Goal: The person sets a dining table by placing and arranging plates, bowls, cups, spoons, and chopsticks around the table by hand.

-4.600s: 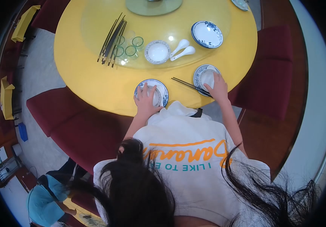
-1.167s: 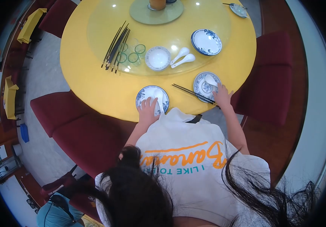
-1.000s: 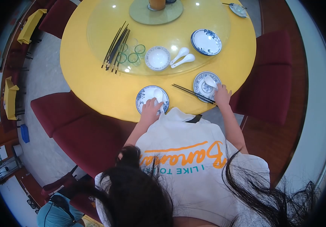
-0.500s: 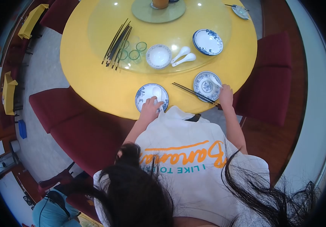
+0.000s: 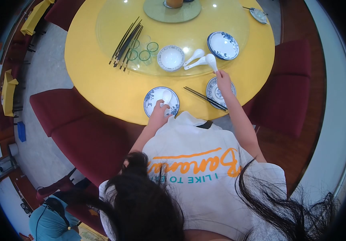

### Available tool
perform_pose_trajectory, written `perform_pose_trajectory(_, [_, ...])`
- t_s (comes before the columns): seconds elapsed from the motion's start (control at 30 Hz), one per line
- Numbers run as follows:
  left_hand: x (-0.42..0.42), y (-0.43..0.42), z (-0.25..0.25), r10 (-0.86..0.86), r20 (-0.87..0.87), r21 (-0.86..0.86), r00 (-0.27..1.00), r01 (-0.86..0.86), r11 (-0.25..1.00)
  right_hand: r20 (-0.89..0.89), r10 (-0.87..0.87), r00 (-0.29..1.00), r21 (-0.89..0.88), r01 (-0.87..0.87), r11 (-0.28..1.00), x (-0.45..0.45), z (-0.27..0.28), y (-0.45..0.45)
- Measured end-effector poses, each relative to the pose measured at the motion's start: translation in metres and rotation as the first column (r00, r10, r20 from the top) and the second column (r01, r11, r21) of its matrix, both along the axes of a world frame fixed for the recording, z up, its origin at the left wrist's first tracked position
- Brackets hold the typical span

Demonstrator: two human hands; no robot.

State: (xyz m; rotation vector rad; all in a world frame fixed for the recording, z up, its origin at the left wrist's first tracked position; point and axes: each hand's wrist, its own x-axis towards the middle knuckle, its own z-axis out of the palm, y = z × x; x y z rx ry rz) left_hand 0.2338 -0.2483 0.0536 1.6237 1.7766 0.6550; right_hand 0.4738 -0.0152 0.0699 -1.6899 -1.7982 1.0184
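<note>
My right hand (image 5: 224, 83) is closed around the handle of a white soup spoon (image 5: 210, 60), its bowl pointing away from me beside two white spoons (image 5: 196, 63) on the glass turntable. Beneath that hand is a blue-patterned bowl on a plate (image 5: 214, 89), partly covered by my wrist. Black chopsticks (image 5: 203, 97) lean across its left rim. At the near table edge, my left hand (image 5: 157, 113) rests over a blue-and-white plate (image 5: 151, 98), fingers curled at another white spoon (image 5: 166, 95); its handle is mostly hidden by the fingers.
On the turntable (image 5: 112, 28) are several dark chopsticks (image 5: 125, 45), green-rimmed glasses (image 5: 144, 55), a white bowl (image 5: 170, 58) and stacked plates (image 5: 223, 45). Maroon chairs (image 5: 279, 88) flank the yellow table. A person in a teal cap (image 5: 52, 221) is at lower left.
My right hand has lifted the spoon from the bowl at right and carried it forward and left, toward the turntable spoons. My left hand stays at its plate.
</note>
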Motion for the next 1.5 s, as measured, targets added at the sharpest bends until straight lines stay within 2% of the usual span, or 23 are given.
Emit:
perform_pose_trajectory(0.1, [0.002, 0.005, 0.007, 0.107, 0.102, -0.118, 0.989, -0.095, 0.989, -0.293, -0.205, 0.934, -0.249, 0.132, 0.959, -0.021, -0.018, 0.002])
perform_pose_trajectory(0.2, [0.001, 0.007, 0.010, 0.179, 0.143, -0.170, 0.973, -0.154, 0.973, -0.460, -0.316, 0.830, -0.457, 0.083, 0.885, -0.031, -0.031, 0.007])
perform_pose_trajectory(0.4, [-0.002, -0.003, -0.009, 0.260, 0.119, -0.046, 0.958, -0.256, 0.965, -0.428, -0.416, 0.802, -0.534, 0.147, 0.832, -0.053, -0.023, 0.007])
perform_pose_trajectory(0.6, [-0.005, -0.006, -0.014, 0.258, 0.086, 0.022, 0.962, -0.261, 0.965, -0.530, -0.472, 0.704, -0.653, 0.015, 0.757, -0.058, -0.046, 0.012])
perform_pose_trajectory(0.8, [-0.006, -0.007, -0.015, 0.255, 0.076, 0.032, 0.964, -0.258, 0.966, -0.500, -0.620, 0.605, -0.701, 0.139, 0.700, -0.078, -0.048, 0.013])
perform_pose_trajectory(1.5, [-0.005, -0.008, -0.012, 0.236, 0.048, 0.026, 0.971, -0.237, 0.971, -0.377, -0.564, 0.735, -0.668, 0.206, 0.715, -0.092, -0.039, 0.020])
